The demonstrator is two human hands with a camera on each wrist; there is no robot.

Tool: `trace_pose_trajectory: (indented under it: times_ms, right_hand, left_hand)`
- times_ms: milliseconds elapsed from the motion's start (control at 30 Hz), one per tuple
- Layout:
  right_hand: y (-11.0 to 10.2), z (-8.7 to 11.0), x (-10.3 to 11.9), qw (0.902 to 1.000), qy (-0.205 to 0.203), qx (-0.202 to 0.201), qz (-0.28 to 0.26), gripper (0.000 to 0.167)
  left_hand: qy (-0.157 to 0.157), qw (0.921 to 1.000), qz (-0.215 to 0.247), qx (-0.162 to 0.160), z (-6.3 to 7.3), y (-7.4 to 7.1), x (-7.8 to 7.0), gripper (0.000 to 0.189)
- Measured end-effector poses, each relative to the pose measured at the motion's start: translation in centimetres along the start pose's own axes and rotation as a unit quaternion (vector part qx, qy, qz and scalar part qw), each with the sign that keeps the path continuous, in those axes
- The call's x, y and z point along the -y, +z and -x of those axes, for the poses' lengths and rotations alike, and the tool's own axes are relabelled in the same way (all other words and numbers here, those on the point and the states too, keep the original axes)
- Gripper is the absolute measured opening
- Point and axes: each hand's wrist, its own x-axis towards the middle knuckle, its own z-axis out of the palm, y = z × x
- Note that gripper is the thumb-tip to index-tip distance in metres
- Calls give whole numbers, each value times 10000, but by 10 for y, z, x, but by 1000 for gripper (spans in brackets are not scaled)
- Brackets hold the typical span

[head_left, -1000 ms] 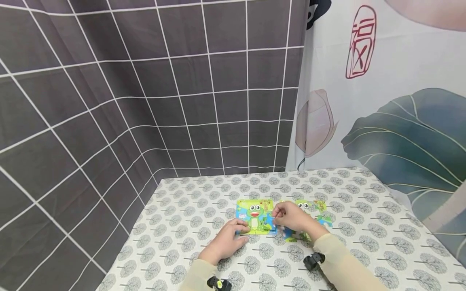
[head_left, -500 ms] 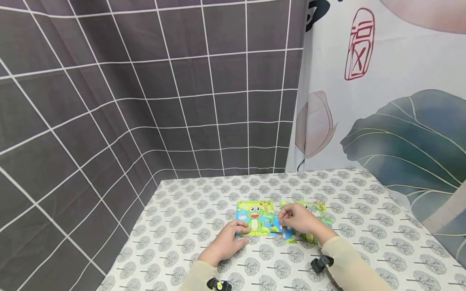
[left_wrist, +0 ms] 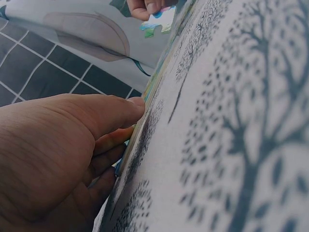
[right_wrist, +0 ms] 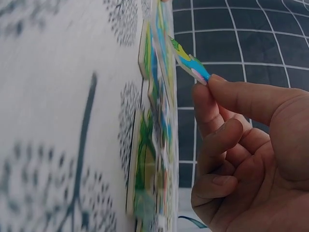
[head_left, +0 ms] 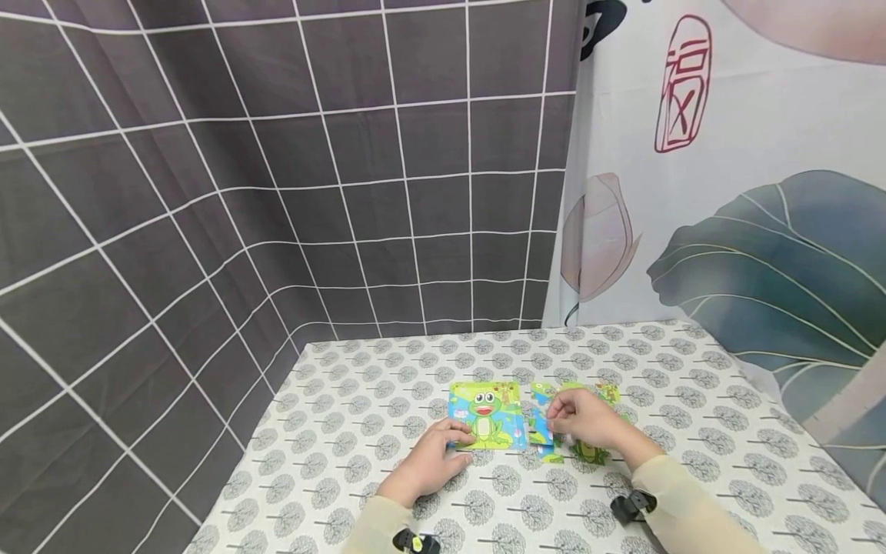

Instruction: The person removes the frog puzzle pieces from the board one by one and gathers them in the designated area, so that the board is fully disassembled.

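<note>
A square frog puzzle [head_left: 484,415] lies flat on the patterned cloth, its frog facing up. My left hand [head_left: 434,458] rests at its lower left corner with relaxed fingers; in the left wrist view the thumb [left_wrist: 130,111] touches its edge. Just right of the puzzle, my right hand [head_left: 584,418] pinches a blue-and-green puzzle piece [head_left: 540,431] between thumb and fingertips. The right wrist view shows this piece [right_wrist: 188,60] tilted, raised above other pieces. Under and behind the right hand lie several loose puzzle pieces [head_left: 588,452], partly hidden by it.
The table [head_left: 360,492] wears a white cloth printed with grey trees. A dark gridded curtain [head_left: 415,192] stands behind and to the left, and a white curtain with leaf prints [head_left: 761,269] hangs at the right. Each wrist carries a small black camera [head_left: 633,506].
My right hand has moved right, away from the frog puzzle, carrying the pinched piece from its lower right corner toward the loose pieces. The left hand has stayed in place.
</note>
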Motion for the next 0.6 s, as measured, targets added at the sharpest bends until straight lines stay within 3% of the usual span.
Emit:
trace_pose_trajectory:
  times_ms: [333, 600]
  right_hand:
    - [-15, 12, -12, 9998, 55, -22, -183, 10]
    - [-27, 23, -20, 10000, 57, -76, 23, 10]
  left_hand:
    - [-36, 10000, 53, 25, 0, -1, -1, 30]
    - [-14, 10000, 56, 43, 1, -2, -2, 30]
